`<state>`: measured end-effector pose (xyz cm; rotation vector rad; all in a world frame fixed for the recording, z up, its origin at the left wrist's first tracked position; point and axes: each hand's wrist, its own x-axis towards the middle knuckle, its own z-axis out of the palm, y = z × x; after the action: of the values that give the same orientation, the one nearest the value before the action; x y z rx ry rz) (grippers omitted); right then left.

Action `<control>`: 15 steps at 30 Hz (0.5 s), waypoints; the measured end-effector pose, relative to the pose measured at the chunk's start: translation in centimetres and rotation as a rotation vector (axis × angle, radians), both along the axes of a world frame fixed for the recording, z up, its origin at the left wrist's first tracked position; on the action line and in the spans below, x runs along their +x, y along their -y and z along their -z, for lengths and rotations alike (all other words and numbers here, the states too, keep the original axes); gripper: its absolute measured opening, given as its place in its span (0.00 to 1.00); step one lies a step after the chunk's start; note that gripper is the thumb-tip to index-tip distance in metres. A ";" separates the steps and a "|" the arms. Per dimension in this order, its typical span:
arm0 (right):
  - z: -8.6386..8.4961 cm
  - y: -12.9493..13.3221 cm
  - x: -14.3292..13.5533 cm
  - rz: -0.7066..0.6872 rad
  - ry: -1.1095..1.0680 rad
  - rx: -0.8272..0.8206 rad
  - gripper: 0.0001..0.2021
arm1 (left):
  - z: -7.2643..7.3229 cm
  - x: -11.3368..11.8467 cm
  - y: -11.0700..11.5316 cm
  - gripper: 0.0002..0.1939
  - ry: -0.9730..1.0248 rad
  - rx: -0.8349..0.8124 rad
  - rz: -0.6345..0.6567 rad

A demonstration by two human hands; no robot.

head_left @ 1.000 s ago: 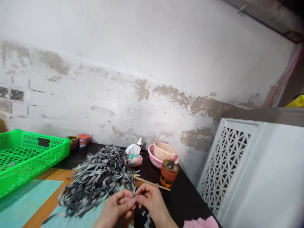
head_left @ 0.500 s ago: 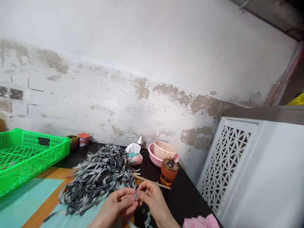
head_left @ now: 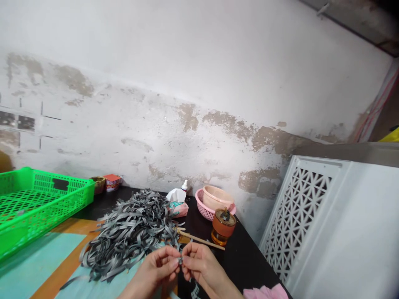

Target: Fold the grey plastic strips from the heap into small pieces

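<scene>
My left hand (head_left: 162,264) and my right hand (head_left: 199,262) meet at the front of the table, fingertips almost touching. Both are closed in a pinch around a small grey buckle-like piece (head_left: 180,261); its exact kind is too small to make out. Partly hidden below my right hand lie several similar small grey pieces (head_left: 195,289) on the black surface. Just beyond my left hand rises a big loose heap of grey fabric straps (head_left: 134,230). A thin wooden stick (head_left: 202,241) lies past my fingertips.
A green plastic crate (head_left: 71,201) stands at the left. Toward the wall are a tissue pack (head_left: 179,209), a white bottle (head_left: 185,185), pink baskets (head_left: 205,211), an amber lidded jar (head_left: 223,228) and a red-topped tub (head_left: 112,182). A white latticed panel (head_left: 299,216) borders the right side.
Both hands have shifted slightly, with the fingers still pinched together around the small grey piece. My right hand's fingers have turned a little. The whole view has moved slightly.
</scene>
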<state>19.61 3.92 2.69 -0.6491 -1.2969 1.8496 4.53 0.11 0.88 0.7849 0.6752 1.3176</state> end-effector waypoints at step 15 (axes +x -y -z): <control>0.2 0.0 -0.2 0.017 0.025 0.012 0.13 | 0.2 -0.2 -0.2 0.09 0.017 0.013 0.029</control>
<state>19.43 3.97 2.45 -0.6772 -1.3133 1.8239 4.34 0.28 0.72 0.7906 0.6394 1.3021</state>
